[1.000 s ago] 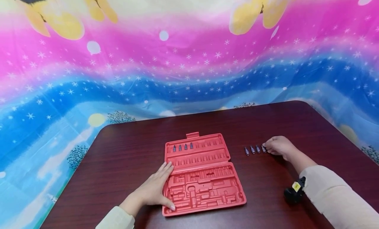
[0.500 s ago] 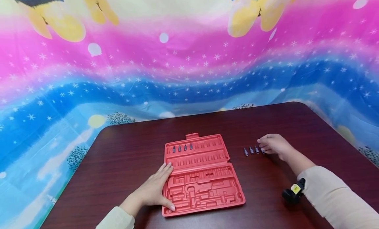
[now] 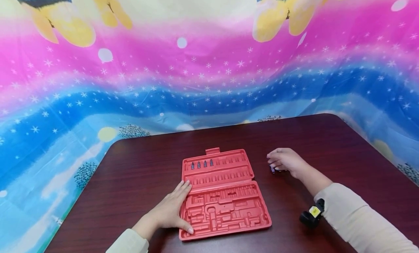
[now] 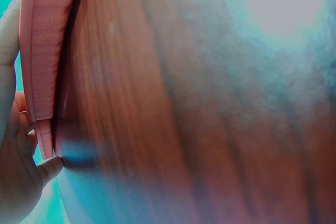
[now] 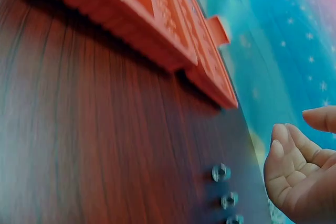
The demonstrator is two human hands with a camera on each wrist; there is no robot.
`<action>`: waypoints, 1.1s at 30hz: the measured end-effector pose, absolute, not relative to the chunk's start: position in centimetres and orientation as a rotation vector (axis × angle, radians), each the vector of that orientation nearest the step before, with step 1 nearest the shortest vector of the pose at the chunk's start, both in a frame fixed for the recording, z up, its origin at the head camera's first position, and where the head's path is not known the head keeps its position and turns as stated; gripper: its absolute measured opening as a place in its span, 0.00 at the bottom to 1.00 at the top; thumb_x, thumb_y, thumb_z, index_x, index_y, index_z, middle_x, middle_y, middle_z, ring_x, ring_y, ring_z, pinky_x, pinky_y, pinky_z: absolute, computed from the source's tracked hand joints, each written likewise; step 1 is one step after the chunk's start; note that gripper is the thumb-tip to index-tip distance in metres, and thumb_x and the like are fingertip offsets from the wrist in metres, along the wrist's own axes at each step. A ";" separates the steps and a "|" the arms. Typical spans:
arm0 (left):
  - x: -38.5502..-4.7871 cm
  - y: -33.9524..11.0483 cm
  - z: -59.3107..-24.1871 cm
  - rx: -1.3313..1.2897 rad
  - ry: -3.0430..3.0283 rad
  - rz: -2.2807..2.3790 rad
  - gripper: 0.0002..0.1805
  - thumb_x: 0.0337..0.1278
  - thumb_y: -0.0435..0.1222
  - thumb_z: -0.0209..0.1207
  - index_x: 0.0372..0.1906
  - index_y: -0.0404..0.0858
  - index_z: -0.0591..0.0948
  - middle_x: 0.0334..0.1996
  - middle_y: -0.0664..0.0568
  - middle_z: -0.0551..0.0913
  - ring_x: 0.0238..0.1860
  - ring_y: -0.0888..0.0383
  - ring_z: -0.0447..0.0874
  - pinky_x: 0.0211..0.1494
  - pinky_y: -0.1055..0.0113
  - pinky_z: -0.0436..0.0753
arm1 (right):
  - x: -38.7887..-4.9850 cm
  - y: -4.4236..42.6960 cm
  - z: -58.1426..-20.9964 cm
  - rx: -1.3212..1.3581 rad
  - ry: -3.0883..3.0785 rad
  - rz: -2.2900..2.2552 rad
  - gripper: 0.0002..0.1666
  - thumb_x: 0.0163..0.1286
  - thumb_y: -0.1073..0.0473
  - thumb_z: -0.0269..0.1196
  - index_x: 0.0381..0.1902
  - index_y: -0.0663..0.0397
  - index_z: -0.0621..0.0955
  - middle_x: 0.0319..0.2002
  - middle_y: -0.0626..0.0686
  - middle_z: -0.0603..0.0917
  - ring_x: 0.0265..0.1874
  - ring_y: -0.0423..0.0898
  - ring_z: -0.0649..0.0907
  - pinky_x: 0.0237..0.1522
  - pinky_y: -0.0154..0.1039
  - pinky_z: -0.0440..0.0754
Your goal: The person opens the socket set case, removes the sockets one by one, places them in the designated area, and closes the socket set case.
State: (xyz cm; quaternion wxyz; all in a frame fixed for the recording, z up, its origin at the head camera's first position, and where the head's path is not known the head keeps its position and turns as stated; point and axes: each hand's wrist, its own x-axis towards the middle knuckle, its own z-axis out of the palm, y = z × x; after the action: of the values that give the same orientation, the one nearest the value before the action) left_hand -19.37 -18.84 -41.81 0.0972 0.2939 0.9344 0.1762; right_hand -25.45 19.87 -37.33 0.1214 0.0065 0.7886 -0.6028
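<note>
An open red plastic tool case (image 3: 269,224) lies flat on the table, its moulded slots facing up. My left hand (image 3: 168,209) rests along the case's left side, fingers spread and thumb over the near left corner. Several small dark metal bits (image 3: 205,164) stand in the far row of the case's upper half. To the right of the case, my right hand (image 3: 289,161) hovers over a row of loose bits (image 3: 272,170), mostly covering them in the head view. The right wrist view shows its fingers loosely bent and apart from the loose bits (image 5: 221,172), with nothing visible between them.
The dark wooden table (image 3: 147,165) has rounded far corners. Behind it hangs a colourful printed cloth (image 3: 209,71). A black wrist camera (image 3: 311,216) sits under the right sleeve. The case's latch tab (image 3: 212,150) sticks out at the far edge.
My right hand has let go of the bit at the right end of the loose row and moved left, over the row's left end. The left hand and the case have stayed put.
</note>
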 end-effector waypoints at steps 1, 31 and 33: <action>-19.4 -18.8 -41.8 0.870 2.766 0.525 0.67 0.14 0.70 0.57 0.65 0.34 0.50 0.65 0.44 0.46 0.65 0.49 0.37 0.56 0.46 0.56 | -25.5 19.5 -37.3 0.014 2.297 -1.764 0.21 0.63 0.60 0.51 0.46 0.76 0.68 0.29 0.55 0.77 0.24 0.43 0.78 0.30 0.38 0.76; -19.3 -18.8 -41.7 0.854 2.754 0.503 0.67 0.15 0.70 0.56 0.65 0.34 0.49 0.66 0.45 0.46 0.65 0.50 0.36 0.56 0.47 0.56 | -28.6 10.7 -38.3 -0.002 2.120 -1.796 0.17 0.63 0.61 0.51 0.43 0.72 0.71 0.27 0.55 0.77 0.22 0.41 0.78 0.28 0.35 0.77; -19.3 -18.8 -41.7 0.852 2.754 0.499 0.67 0.15 0.70 0.56 0.65 0.34 0.49 0.66 0.45 0.45 0.65 0.51 0.36 0.57 0.47 0.55 | -28.9 10.0 -38.3 0.010 2.132 -1.781 0.17 0.63 0.61 0.51 0.43 0.72 0.72 0.28 0.56 0.78 0.23 0.43 0.78 0.29 0.36 0.77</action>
State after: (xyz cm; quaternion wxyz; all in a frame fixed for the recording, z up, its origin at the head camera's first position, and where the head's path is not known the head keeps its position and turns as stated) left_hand -19.31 -18.80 -41.66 0.1076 0.2894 0.9359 0.1695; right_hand -28.89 10.02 -38.26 0.1807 0.0034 0.7550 -0.6304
